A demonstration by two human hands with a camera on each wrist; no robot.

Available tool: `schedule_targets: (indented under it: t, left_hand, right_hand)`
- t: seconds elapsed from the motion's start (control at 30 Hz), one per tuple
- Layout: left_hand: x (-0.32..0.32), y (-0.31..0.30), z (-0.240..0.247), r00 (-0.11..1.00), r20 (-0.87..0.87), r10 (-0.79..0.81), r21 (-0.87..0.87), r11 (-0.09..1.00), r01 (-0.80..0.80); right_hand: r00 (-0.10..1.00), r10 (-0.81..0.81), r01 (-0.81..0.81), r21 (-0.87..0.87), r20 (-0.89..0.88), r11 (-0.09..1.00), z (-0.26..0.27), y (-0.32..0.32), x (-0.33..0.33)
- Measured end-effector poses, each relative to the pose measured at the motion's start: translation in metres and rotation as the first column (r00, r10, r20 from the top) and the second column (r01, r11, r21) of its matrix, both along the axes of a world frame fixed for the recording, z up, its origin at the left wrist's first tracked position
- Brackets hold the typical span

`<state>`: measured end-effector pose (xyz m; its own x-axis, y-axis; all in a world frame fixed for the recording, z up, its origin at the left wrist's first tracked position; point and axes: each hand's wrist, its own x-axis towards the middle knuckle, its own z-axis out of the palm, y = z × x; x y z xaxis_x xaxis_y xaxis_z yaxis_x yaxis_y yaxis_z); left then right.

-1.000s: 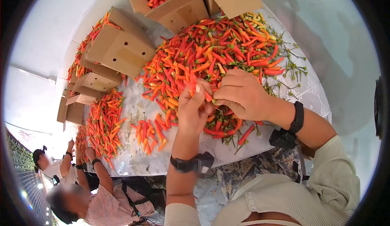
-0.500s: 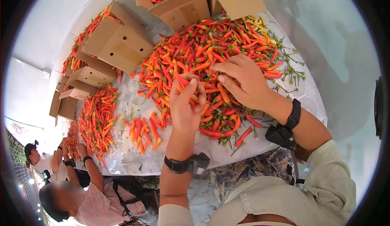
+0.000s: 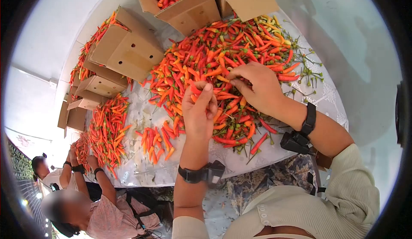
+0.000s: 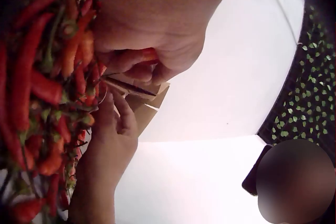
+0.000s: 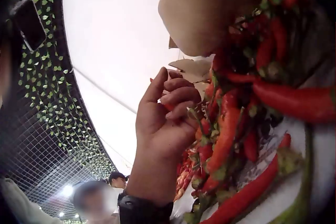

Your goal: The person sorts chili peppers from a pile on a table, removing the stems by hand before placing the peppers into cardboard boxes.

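My left hand [image 3: 199, 114], palm up, holds a red chili [image 3: 194, 88] between thumb and fingers. In the left wrist view part of that chili [image 4: 148, 54] shows between the fingers; the rest is hidden. My right hand [image 3: 261, 89] is palm down over the heap of chilies [image 3: 197, 54]. Its thumb and index finger come close together right at the end of an orange chili [image 3: 222, 79]; I cannot tell whether they pinch it. Red and orange chilies, many with green stems, lie around both hands.
Cardboard boxes of chilies stand behind the heap [image 3: 193, 13] and at the left [image 3: 128, 52]. A small group of chilies [image 3: 156, 142] lies beside my left forearm, a larger pile [image 3: 107, 127] farther left. Loose green stems [image 3: 309, 74] lie at the right. Two people work at the left.
A second ago both hands met at a chili; they then parted. My left hand keeps a chili while my right hand's thumb and index finger have drawn closer together at the heap.
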<state>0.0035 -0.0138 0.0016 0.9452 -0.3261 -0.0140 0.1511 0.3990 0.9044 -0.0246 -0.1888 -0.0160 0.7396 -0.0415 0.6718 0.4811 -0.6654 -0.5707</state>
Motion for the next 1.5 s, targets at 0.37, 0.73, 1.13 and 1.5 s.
schedule_targets:
  t: [0.37, 0.73, 1.13, 1.5]
  left_hand:
    - [-0.005, -0.006, 0.002, 0.990, 0.143, 0.014, 0.088, 0.996, -0.027]
    - [-0.006, -0.002, 0.001, 0.986, 0.141, -0.093, 0.084, 0.993, 0.082]
    - [-0.004, 0.006, 0.005, 0.960, 0.021, -0.278, -0.039, 0.960, 0.278]
    - [0.001, 0.010, 0.003, 0.922, 0.005, -0.387, -0.104, 0.917, 0.385]
  right_hand:
    - [0.991, 0.130, -0.135, 0.155, 0.039, 0.979, 0.012, 0.007, -0.012]
    - [0.958, 0.266, -0.271, 0.033, 0.107, 0.962, 0.006, 0.006, -0.012]
    - [0.928, 0.299, -0.290, -0.072, 0.222, 0.954, 0.011, 0.007, -0.017]
    - [0.899, 0.386, -0.380, -0.073, 0.204, 0.922, 0.015, 0.013, -0.025]
